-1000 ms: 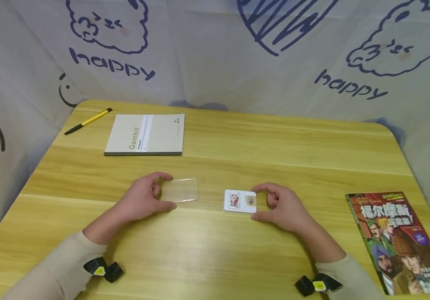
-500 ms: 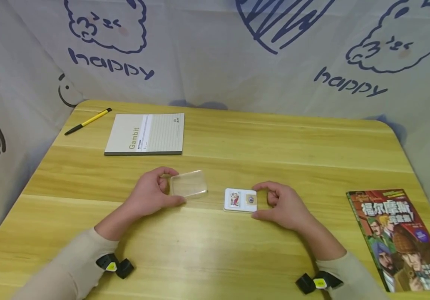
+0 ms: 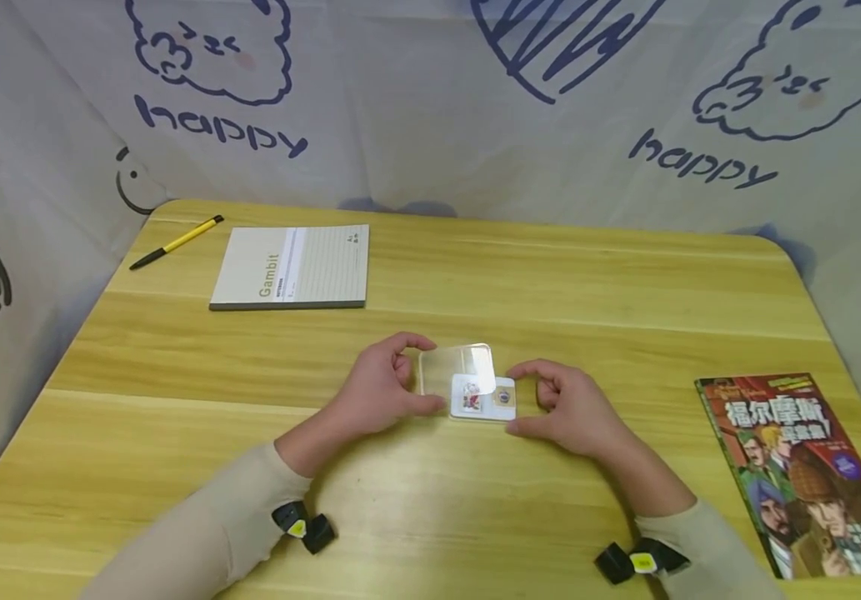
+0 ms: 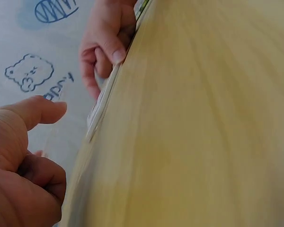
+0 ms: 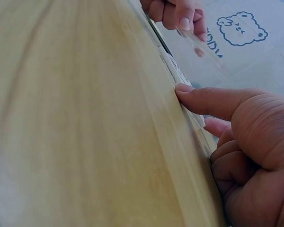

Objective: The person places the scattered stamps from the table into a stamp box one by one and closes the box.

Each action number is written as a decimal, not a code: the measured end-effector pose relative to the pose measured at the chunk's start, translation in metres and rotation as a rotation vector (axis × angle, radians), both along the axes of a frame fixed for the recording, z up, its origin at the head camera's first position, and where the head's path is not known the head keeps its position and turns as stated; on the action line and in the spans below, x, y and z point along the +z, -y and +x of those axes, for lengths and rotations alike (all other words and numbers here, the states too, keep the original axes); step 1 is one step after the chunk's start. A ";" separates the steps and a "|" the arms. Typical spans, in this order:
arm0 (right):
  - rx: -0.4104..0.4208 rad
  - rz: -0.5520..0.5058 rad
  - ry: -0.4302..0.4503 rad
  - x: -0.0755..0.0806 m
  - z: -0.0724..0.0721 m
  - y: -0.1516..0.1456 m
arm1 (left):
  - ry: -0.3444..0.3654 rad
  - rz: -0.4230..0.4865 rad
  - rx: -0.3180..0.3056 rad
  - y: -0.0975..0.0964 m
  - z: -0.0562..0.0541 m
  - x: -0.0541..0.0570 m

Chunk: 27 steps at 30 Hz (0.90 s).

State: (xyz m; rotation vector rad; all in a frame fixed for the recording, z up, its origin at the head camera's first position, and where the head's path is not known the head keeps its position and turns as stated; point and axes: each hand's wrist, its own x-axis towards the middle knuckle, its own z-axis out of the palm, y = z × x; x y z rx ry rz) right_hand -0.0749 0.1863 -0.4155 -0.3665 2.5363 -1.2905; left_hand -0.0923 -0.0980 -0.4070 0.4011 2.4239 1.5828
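In the head view my left hand (image 3: 377, 385) pinches a clear plastic box lid (image 3: 442, 368) by its left end, thumb on the near edge and finger on the far edge. The lid is raised and tilted, and partly overlaps a white-backed deck of playing cards (image 3: 504, 397) with a small printed picture. Around the deck's right end, my right hand (image 3: 571, 408) holds it on the table with thumb and finger. From the right wrist view, the lid (image 5: 203, 49) hangs above the deck, apart from it. A clear tray seems to sit under the deck.
A grey notebook (image 3: 287, 267) lies at the back left, beside a yellow and black pen (image 3: 177, 242). At the right edge rests a comic-style book (image 3: 801, 483). A printed cloth (image 3: 430, 125) hangs behind the wooden table (image 3: 588, 283).
My left hand has lifted the lid off the table and carried it right, over the deck's left part. The right hand and the deck have stayed in place.
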 end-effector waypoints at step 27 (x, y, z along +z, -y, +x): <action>-0.013 -0.036 0.006 -0.004 0.000 -0.004 | 0.082 -0.163 -0.091 -0.035 0.003 -0.002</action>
